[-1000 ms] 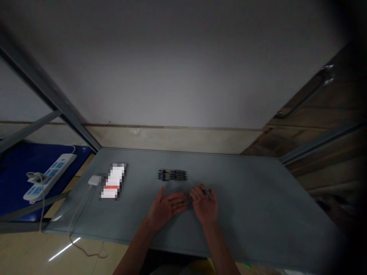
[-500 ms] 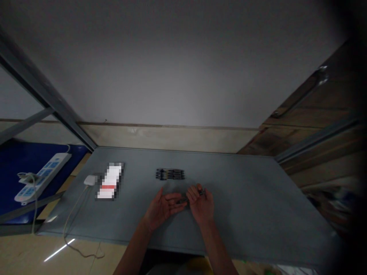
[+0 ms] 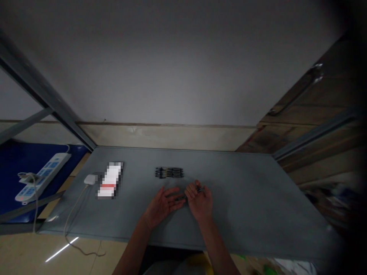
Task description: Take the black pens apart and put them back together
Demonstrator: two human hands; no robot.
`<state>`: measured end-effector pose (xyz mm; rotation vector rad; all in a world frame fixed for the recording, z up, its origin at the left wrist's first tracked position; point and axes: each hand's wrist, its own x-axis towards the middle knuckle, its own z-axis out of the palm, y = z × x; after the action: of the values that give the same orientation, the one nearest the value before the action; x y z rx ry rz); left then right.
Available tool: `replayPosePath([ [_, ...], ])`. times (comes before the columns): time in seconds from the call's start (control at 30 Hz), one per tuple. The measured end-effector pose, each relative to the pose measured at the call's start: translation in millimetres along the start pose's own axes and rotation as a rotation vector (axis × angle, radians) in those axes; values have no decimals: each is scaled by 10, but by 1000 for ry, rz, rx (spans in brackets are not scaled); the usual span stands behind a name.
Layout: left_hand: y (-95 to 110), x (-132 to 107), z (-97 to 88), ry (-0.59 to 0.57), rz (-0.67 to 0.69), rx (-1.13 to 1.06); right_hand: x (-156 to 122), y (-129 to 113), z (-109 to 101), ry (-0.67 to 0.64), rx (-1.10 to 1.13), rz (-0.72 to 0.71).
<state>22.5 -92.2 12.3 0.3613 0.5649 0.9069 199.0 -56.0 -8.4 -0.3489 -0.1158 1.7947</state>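
My right hand (image 3: 200,200) is closed around a slim dark pen (image 3: 179,198), whose one end sticks out to the left and the other shows by the thumb. To its left my left hand (image 3: 161,206) is open, palm up, fingers spread, with the fingertips beside the pen's left end. Whether they touch it I cannot tell. Beyond both hands several dark pens (image 3: 169,172) lie side by side in a tight row on the grey table (image 3: 243,198).
A blurred-out phone (image 3: 110,180) lies on the left of the table, beside a white charger (image 3: 91,179) with a cable hanging off the front edge. Further left, a white power strip (image 3: 43,177) rests on a blue surface. A pale wall (image 3: 172,76) rises behind the table.
My left hand's fingers have spread a little wider. The right hand keeps its grip on the pen, and the whole view has shifted slightly.
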Motion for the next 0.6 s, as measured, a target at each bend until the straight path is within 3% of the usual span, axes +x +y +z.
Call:
replayPosePath([
  [0.47,-56,44,-129,-52,-5,-77,-6,9,-45,-25,-14,-20],
  [0.6,-42,22,-85,-35,-13,-65,-16,10,-37,-2,-38,-37],
])
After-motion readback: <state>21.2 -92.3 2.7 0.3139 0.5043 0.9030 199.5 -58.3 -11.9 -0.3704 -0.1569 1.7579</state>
